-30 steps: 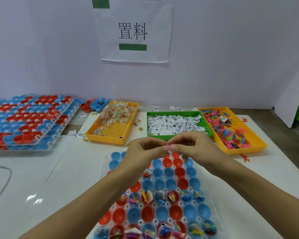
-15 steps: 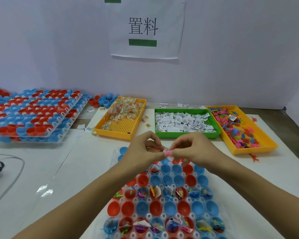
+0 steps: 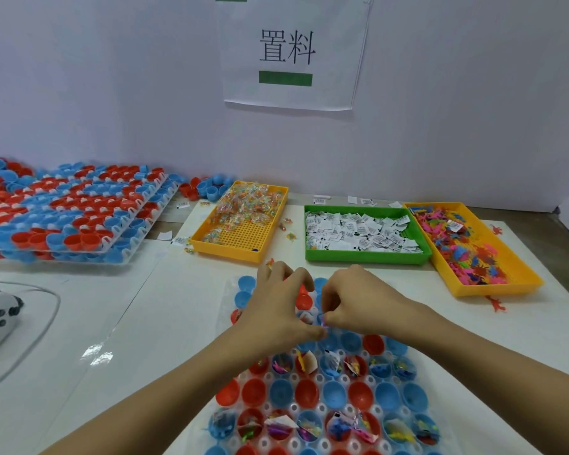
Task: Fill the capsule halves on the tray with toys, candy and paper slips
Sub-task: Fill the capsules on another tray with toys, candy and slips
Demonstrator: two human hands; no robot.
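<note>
Single head-worn view, facing forward and down (wide-angle), close above the white table [image 3: 184, 310]

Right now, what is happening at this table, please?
A person is filling red and blue capsule halves on a clear tray. Both hands are low over the tray's far rows: the left hand and the right hand pinch a small pink toy between them. Two rows already hold toys and slips; the row between them looks empty. Behind stand a candy tray, a green tray of paper slips and a toy tray.
</note>
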